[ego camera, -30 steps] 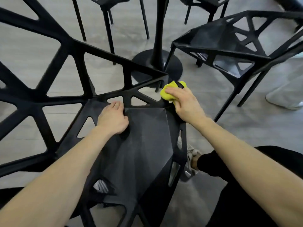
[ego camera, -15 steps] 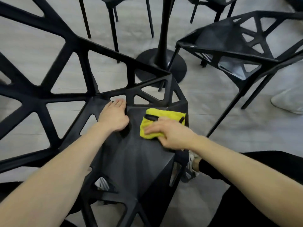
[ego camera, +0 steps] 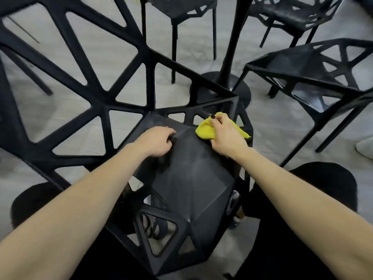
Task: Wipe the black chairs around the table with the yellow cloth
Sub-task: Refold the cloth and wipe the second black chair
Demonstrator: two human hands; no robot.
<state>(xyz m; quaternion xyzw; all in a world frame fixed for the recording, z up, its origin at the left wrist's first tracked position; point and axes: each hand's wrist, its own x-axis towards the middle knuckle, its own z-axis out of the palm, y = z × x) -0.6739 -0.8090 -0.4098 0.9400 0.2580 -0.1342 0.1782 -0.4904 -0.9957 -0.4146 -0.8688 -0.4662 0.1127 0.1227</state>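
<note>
Near the seat's (ego camera: 193,174) far edge, right hand (ego camera: 226,136) presses yellow cloth (ego camera: 203,130).

Grey floor (ego camera: 266,122) carries black chairs (ego camera: 310,77) and table base (ego camera: 222,85).

My bare arms, dark trousers and sandals

Both my forearms are bare to the near edge of view, with no sleeves, watch or rings showing on my left hand (ego camera: 156,141) or my right hand (ego camera: 227,136). I wear black trousers (ego camera: 323,182), their knees rounded at near left and near right. Through the chair's openings, strapped sandal-like shoes (ego camera: 154,229) show on my feet, blurred.
</note>
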